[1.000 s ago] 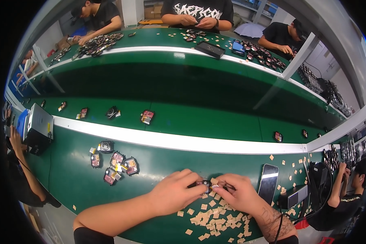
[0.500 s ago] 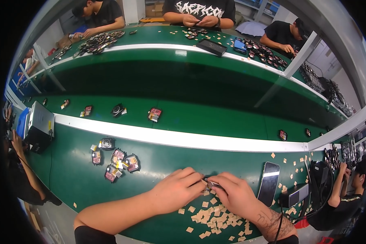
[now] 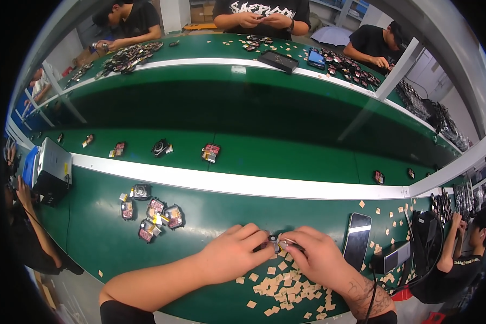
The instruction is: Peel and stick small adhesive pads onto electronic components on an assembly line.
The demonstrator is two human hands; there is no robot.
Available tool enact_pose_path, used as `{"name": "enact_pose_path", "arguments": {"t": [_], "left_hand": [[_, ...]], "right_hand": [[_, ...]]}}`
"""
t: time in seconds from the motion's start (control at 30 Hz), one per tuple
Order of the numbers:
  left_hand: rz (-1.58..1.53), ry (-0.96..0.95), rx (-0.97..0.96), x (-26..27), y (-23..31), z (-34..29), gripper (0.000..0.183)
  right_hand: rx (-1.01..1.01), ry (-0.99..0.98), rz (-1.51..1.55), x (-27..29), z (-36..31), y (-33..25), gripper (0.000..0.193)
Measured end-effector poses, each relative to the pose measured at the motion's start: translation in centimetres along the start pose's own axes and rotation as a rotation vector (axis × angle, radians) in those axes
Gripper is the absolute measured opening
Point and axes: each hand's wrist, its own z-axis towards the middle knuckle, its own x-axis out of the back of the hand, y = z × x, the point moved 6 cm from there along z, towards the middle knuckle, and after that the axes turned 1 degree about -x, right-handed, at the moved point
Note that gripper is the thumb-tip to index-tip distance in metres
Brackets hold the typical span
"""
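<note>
My left hand (image 3: 229, 254) is closed on a small dark watch-like electronic module (image 3: 274, 244), mostly covered by its fingers. From the right, my right hand (image 3: 316, 256) pinches a slim dark tool like tweezers (image 3: 294, 245), its tip at the module beside a yellow spot. Many small square beige pads (image 3: 289, 291) lie scattered on the green table just below both hands. To the left sits a loose group of similar open modules (image 3: 155, 208), with red boards and yellow tabs showing.
A phone (image 3: 357, 240) and a grey box-shaped device (image 3: 391, 259) with a cable lie at the right. Beyond a white rail (image 3: 227, 181), modules (image 3: 211, 153) ride a green belt (image 3: 297, 156). Co-workers sit opposite and at both sides. A grey machine (image 3: 54, 170) stands at the left.
My hands have moved slightly apart, showing more of the module between them. The modules on the belt have shifted a little to the right.
</note>
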Motion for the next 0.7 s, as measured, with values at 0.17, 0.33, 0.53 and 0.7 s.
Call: {"name": "enact_pose_path", "arguments": {"t": [0.17,0.33,0.53,0.7], "left_hand": [[0.092,-0.035,-0.049,0.1,0.2,0.1,0.032],[-0.053,0.092,0.003,0.1,-0.1,0.3,0.033],[-0.112,0.114,0.04,0.4,-0.2,0.4,0.032],[-0.133,0.147,0.063,0.3,-0.2,0.4,0.032]], "right_hand": [[0.073,0.054,-0.07,-1.4,-0.1,-0.1,0.027],[0.049,0.113,0.011,-1.9,-0.2,0.2,0.027],[-0.035,0.124,0.091,-1.6,0.0,0.8,0.021],[-0.05,0.138,0.047,-2.2,-0.1,0.5,0.018]]}}
